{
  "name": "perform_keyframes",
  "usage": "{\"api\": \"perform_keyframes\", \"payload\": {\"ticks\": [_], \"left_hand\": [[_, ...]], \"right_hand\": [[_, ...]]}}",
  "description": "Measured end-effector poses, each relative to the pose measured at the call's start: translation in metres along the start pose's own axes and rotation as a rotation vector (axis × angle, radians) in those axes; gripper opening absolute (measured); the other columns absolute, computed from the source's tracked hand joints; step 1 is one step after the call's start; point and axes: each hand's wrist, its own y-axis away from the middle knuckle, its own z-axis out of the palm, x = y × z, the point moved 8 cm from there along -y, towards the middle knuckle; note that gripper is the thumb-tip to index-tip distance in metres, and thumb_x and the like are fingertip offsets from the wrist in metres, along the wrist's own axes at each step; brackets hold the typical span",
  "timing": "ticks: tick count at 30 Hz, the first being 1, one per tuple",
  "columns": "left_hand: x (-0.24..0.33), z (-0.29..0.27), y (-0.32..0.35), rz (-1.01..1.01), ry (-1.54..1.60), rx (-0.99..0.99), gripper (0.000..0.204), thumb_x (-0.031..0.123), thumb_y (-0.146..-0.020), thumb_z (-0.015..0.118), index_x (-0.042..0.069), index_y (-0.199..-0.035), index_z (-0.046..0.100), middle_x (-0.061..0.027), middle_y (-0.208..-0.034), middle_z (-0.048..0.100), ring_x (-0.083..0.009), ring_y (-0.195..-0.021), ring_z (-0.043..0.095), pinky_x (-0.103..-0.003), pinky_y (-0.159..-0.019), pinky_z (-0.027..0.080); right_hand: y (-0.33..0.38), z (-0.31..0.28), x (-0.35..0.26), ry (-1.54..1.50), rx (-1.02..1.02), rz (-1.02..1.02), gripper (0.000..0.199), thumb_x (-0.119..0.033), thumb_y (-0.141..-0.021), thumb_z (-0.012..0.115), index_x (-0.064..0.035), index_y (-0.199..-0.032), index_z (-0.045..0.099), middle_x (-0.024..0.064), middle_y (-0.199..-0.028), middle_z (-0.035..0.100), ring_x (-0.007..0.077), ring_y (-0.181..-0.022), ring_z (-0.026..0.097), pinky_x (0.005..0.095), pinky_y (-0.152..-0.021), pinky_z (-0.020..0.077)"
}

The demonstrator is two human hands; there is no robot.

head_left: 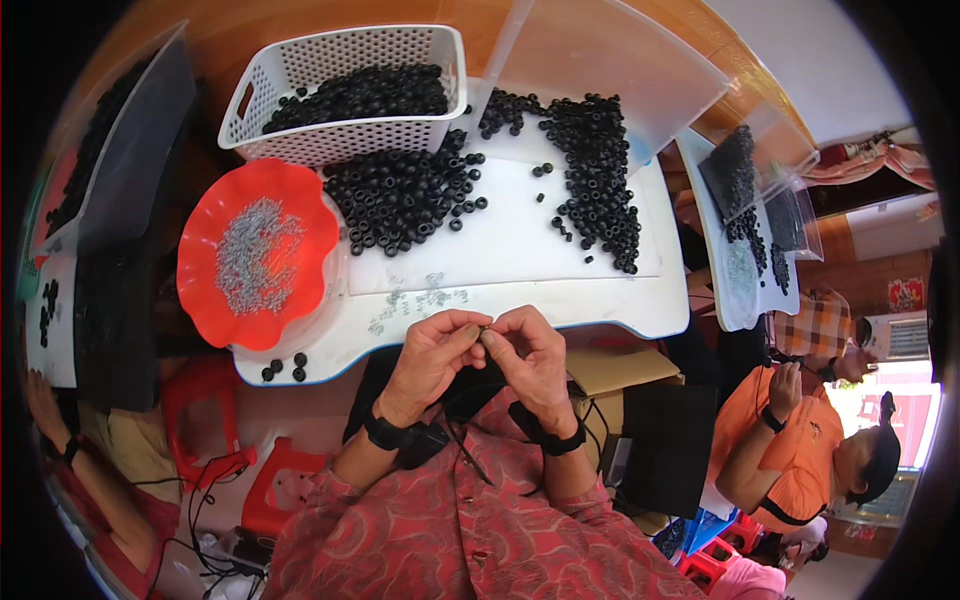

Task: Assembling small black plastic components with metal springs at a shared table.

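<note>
My left hand [435, 358] and my right hand [532, 366] meet in front of my chest, just off the near edge of the white table [580, 300]. Their thumbs and fingers are pinched together around a small dark part [485, 331], mostly hidden by the fingertips. Beyond my hands lies a loose scatter of small silvery pieces [432, 297]. A pile of small black ring-like parts with holes [400, 195] spreads in front of a white perforated basket [245, 150]. To the left stands a red wavy-rimmed bowl [198, 255] with many tiny grey metal pieces in it.
More black parts [600, 180] spill from a clear plastic bin [640, 70] lying at the back right. Several black pieces [285, 368] sit at the table's left corner. A cardboard box [622, 370] is by my right arm. Co-workers sit at both sides; one wears orange [770, 440].
</note>
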Motion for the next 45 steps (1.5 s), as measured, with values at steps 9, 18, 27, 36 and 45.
{"api": "perform_keyframes", "payload": {"ticks": [9, 18, 27, 36, 45], "left_hand": [[-0.011, 0.005, -0.002, -0.057, 0.03, -0.001, 0.022, 0.008, -0.097, 0.057, -0.006, -0.113, 0.062, -0.0098, -0.095, 0.064, -0.0121, -0.076, 0.062, -0.026, -0.068, 0.053], [-0.011, 0.007, -0.001, -0.06, 0.017, -0.009, 0.023, 0.009, -0.096, 0.059, -0.006, -0.114, 0.062, -0.0076, -0.094, 0.064, -0.0116, -0.077, 0.062, -0.026, -0.07, 0.054], [-0.008, 0.007, -0.005, -0.035, 0.036, -0.011, 0.023, 0.008, -0.097, 0.057, -0.005, -0.115, 0.061, -0.0097, -0.098, 0.065, -0.0121, -0.08, 0.061, -0.027, -0.072, 0.053], [0.002, 0.015, -0.016, -0.005, 0.057, 0.014, 0.023, 0.008, -0.099, 0.053, -0.004, -0.117, 0.06, -0.0116, -0.104, 0.064, -0.0121, -0.082, 0.06, -0.027, -0.075, 0.053], [0.002, 0.016, -0.014, 0.034, 0.075, -0.039, 0.024, 0.01, -0.098, 0.056, -0.003, -0.118, 0.061, -0.0063, -0.1, 0.065, -0.0104, -0.083, 0.062, -0.025, -0.075, 0.055]], "right_hand": [[-0.031, -0.099, 0.047, 0.473, 0.474, -0.049, 0.012, -0.004, -0.088, 0.062, 0.0013, -0.098, 0.066, 0.0143, -0.086, 0.064, 0.0252, -0.072, 0.061, 0.0357, -0.065, 0.0485], [-0.058, -0.118, 0.068, 0.867, 0.551, -0.039, 0.017, -0.01, -0.09, 0.061, -0.0016, -0.103, 0.068, 0.0172, -0.088, 0.06, 0.0327, -0.077, 0.059, 0.0424, -0.07, 0.0479], [-0.05, -0.114, 0.077, 0.301, 0.487, 0.029, 0.015, -0.007, -0.085, 0.069, -0.0002, -0.097, 0.069, 0.0046, -0.083, 0.065, 0.0127, -0.069, 0.058, 0.0267, -0.064, 0.0475], [-0.014, -0.041, 0.03, -0.25, 0.148, 0.23, 0.013, -0.002, -0.087, 0.07, -0.0014, -0.1, 0.069, -0.0001, -0.087, 0.068, 0.0052, -0.074, 0.056, 0.0193, -0.067, 0.0461], [-0.006, -0.017, 0.024, -0.316, 0.03, 0.124, 0.019, 0.003, -0.086, 0.069, 0.0004, -0.105, 0.067, 0.0012, -0.094, 0.065, 0.0068, -0.082, 0.06, 0.0195, -0.073, 0.0496]]}}
